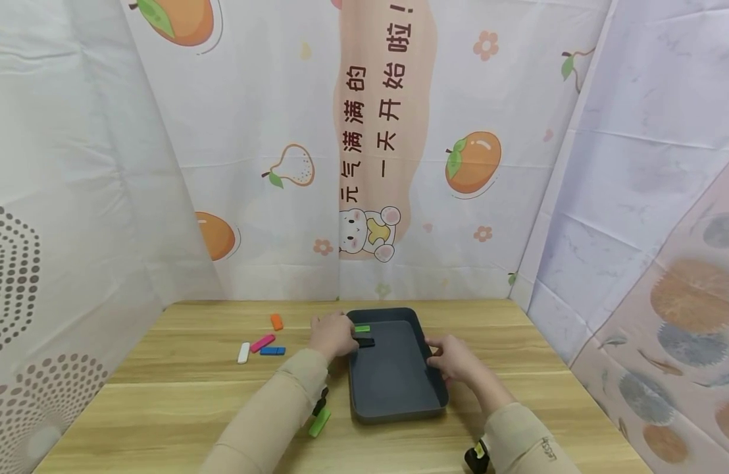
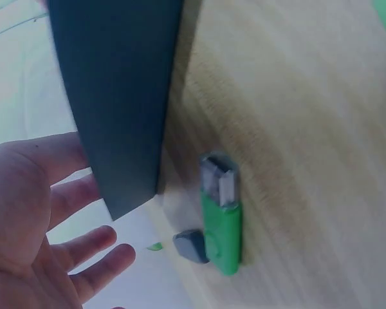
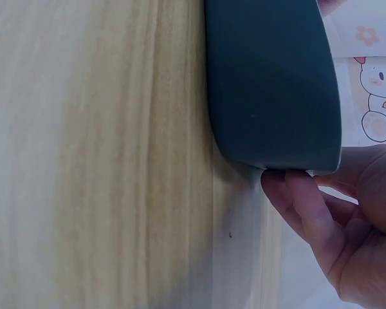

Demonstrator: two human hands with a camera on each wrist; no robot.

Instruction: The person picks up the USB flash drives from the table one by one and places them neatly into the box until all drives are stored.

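A dark grey tray [image 1: 394, 375] sits on the table between the hands. My left hand [image 1: 333, 334] reaches over its left rim, and its thumb and forefinger pinch the end of a black USB stick [image 1: 366, 342] inside. In the left wrist view, the tray's wall hides those fingertips; the other fingers hang loosely outside. A green USB stick [image 1: 362, 328] lies in the tray beyond the black one. My right hand [image 1: 453, 359] grips the tray's right rim; in the right wrist view, its fingers [image 3: 309, 206] press against the tray's outer side.
Left of the tray lie orange [image 1: 276, 322], pink [image 1: 262, 343], blue [image 1: 272, 351] and white [image 1: 243, 353] USB sticks. Another green stick [image 1: 320, 422] lies beside the left sleeve. A capped green stick [image 2: 222, 225] and a dark piece [image 2: 192, 246] show near the tray wall.
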